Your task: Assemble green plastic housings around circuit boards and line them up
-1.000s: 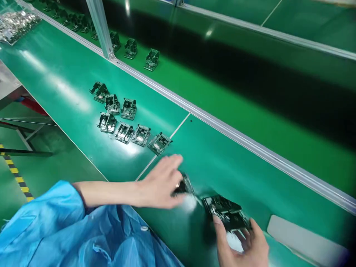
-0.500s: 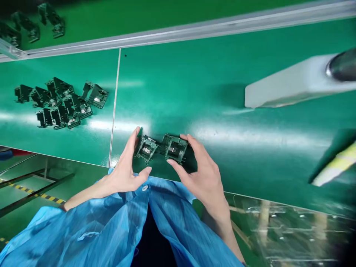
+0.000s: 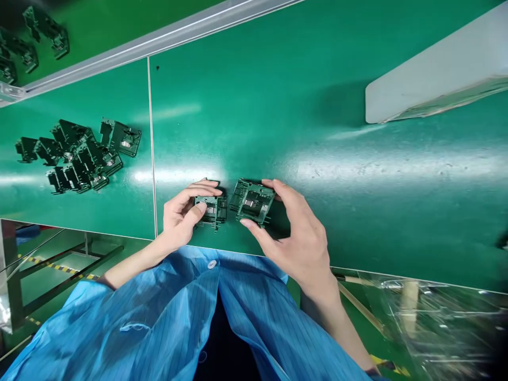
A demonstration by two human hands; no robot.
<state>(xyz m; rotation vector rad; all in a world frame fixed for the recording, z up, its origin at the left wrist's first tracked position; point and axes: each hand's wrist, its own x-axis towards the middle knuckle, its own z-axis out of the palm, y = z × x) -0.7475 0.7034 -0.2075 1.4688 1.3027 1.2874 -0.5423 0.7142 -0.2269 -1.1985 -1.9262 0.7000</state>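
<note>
Near the front edge of the green bench lie two dark green circuit board assemblies, side by side with a small gap. My left hand [image 3: 180, 211] is closed on the left circuit board assembly [image 3: 217, 209], its thumb on the face and its fingers along the far side. The right circuit board assembly [image 3: 254, 203] sits between the thumb and fingertips of my right hand [image 3: 299, 225], thumb at its near edge and fingers at the far corner. It is tilted a little, and a small metallic part shows in its middle.
Several more board assemblies [image 3: 85, 151] lie grouped on the left of the green bench [image 3: 257, 106], beyond a pale seam. Others [image 3: 45, 32] stand behind the metal rail [image 3: 119, 58]. A white slab-like object [image 3: 432, 74] juts in from the right. Clear plastic [image 3: 448, 323] shows below the bench.
My left hand has closed from spread fingers onto the left assembly, which has turned slightly. My right hand still holds the right assembly. The camera view has shifted.
</note>
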